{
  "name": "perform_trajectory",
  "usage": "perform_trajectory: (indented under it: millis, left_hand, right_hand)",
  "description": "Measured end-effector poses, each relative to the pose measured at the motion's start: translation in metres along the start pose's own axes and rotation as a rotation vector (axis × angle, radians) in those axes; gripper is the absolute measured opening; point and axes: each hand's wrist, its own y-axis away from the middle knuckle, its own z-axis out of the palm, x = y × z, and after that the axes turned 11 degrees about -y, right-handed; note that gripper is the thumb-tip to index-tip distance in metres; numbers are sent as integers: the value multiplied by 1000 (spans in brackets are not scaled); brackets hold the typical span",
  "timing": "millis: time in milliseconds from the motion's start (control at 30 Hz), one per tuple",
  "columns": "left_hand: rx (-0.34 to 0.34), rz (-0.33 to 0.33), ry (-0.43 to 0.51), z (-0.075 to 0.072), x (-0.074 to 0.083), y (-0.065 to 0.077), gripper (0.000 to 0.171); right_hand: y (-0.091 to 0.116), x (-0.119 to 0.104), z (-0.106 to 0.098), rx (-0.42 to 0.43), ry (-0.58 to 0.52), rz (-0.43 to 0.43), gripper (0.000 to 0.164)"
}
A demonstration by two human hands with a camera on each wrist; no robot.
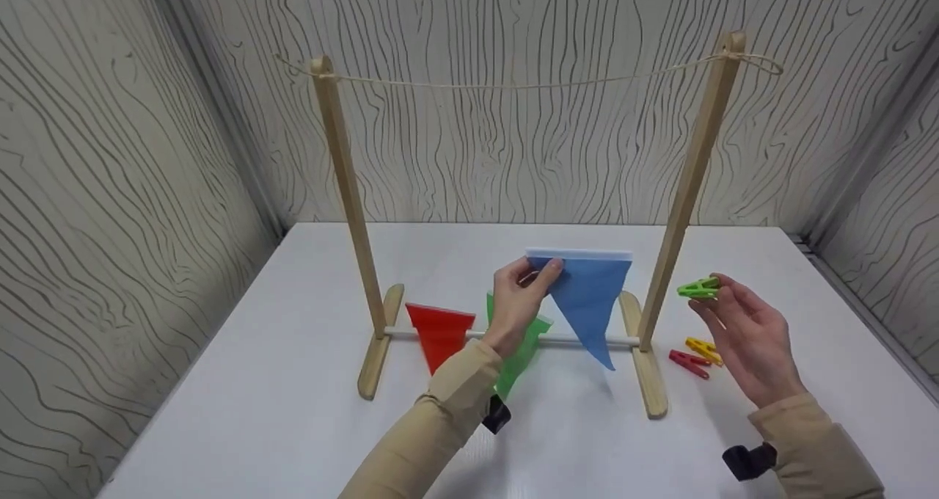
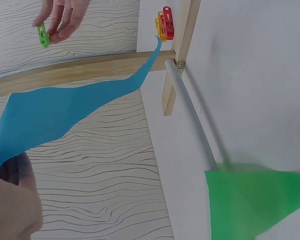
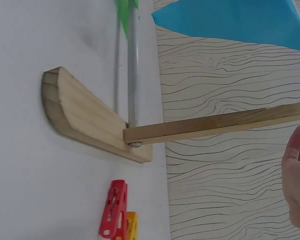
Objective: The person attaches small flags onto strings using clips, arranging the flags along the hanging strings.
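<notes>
Thumb and fingers of my left hand (image 1: 516, 301) pinch a blue triangular pennant (image 1: 593, 286) by its white-edged top, near the left corner. It hangs point down in the air, in front of the wooden stand's crossbar (image 1: 579, 340). To the right of the stand, my right hand (image 1: 755, 337) holds a green clothespin (image 1: 699, 288) between thumb and fingers, above the table. In the left wrist view the same clothespin (image 2: 43, 36) shows at the fingertips. A string (image 1: 469, 86) runs between the tops of the two posts, sagging slightly.
A red pennant (image 1: 442, 334) and a green pennant (image 1: 522, 356), partly hidden by my left arm, lie about the crossbar. Red (image 1: 689, 363) and yellow (image 1: 704, 350) clothespins rest right of the stand. Its left post (image 1: 348, 205) and right post (image 1: 693, 191) rise upright.
</notes>
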Motion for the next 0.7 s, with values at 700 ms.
perform_trajectory:
  millis: [700]
  left_hand:
    - [4, 141, -59, -7, 52, -14, 27]
  right_hand:
    - [-40, -28, 78, -156, 61, -154, 27]
